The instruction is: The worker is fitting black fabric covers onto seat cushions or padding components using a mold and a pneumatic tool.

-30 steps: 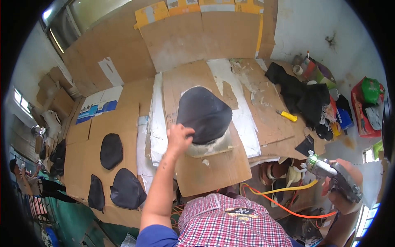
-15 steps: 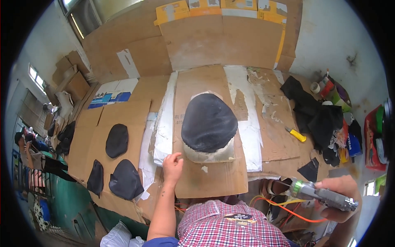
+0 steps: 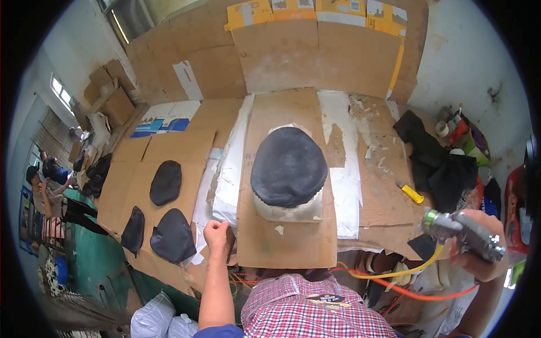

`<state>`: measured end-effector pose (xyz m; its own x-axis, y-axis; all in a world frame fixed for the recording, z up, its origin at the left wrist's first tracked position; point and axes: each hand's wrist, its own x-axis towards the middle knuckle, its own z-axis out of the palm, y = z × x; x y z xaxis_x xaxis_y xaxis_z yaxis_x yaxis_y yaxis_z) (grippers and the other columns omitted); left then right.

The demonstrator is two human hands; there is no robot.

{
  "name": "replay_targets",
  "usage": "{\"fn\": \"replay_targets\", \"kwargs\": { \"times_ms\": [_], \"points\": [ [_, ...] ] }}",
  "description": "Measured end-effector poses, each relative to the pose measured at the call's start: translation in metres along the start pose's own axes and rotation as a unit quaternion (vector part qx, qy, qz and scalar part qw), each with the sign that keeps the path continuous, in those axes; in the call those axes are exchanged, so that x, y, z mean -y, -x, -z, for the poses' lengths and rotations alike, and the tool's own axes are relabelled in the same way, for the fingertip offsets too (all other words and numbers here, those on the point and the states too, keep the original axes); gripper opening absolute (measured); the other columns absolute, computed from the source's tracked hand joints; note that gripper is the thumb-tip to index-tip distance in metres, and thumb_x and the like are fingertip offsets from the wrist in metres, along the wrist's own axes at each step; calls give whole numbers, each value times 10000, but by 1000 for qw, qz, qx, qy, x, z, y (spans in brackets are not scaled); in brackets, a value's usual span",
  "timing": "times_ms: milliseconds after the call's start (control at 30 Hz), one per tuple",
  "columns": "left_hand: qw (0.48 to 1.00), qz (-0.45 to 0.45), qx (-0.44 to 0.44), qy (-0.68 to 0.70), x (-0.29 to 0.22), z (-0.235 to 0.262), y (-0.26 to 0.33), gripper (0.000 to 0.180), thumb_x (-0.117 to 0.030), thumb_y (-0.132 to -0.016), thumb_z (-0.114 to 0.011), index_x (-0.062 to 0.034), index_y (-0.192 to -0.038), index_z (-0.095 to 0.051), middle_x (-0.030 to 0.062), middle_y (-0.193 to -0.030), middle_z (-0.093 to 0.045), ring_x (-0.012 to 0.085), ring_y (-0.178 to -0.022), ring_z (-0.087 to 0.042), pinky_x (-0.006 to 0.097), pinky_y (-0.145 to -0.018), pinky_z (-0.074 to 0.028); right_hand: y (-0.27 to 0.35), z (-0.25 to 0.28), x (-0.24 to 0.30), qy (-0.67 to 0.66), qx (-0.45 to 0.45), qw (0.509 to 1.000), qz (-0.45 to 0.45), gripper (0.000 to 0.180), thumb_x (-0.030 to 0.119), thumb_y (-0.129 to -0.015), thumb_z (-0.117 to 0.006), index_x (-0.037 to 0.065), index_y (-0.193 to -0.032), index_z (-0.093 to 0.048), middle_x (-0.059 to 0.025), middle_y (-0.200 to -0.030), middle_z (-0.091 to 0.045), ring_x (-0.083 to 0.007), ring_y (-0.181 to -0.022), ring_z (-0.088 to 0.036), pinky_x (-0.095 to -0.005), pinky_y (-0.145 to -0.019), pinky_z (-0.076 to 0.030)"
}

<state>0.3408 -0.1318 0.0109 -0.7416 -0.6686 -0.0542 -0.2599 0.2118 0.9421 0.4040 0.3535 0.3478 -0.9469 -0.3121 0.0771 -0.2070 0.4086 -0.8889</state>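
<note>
Holding step: my right hand (image 3: 482, 265) grasps the grey spray gun (image 3: 463, 231), well right of the black piece (image 3: 288, 166) on the pale block (image 3: 290, 214). My left hand (image 3: 216, 234) is curled, whether around anything I cannot tell. Moving the gun calls, I judge, for slack hose (image 3: 394, 275).

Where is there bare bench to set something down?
Bare: left cardboard between the blue panel and the black oval; right cardboard between the white strip and yellow cutter. Crowded: the right end, under black cloth; left front, with two black pieces.
</note>
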Motion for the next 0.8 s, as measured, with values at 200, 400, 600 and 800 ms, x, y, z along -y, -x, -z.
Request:
{"fn": "replay_targets", "kwargs": {
  "times_ms": [200,400,600,800],
  "points": [
    [990,52,36,126,22,-15,-6,103,-23,-714,-671,-30,-747,-573,-13,-682,-544,75,-610,-476,217,-569,-397,8,8,11,26,29,999,31,516,216,-638,-778,-78,-1014,-582,-115,-762,-634,-141,-592,-624,-240,-540,-476],
    [964,142,102,202,8,-44,11,211,-21,-711,-666,-12,-915,-613,3,-770,-586,87,-682,-519,214,-632,-424,1,18,1,36,-79,995,-54,467,140,-627,-708,-33,-1042,-582,-67,-682,-607,-117,-536,-573,-227,-527,-460],
    [935,232,180,199,-40,-82,34,222,-207,-722,-714,-140,-905,-609,-8,-782,-610,144,-754,-571,329,-751,-376,9,21,-12,-56,45,997,32,477,54,-618,-711,-67,-1048,-544,-107,-714,-612,-132,-586,-603,-228,-545,-478],
    [898,314,161,264,-40,-118,39,238,-291,-696,-731,-186,-845,-577,-16,-791,-607,195,-814,-565,501,-890,-275,-11,12,-41,-110,-88,989,-39,597,128,-652,-725,-55,-1158,-468,-70,-733,-583,-129,-606,-583,-238,-568,-479]
  ]
}}
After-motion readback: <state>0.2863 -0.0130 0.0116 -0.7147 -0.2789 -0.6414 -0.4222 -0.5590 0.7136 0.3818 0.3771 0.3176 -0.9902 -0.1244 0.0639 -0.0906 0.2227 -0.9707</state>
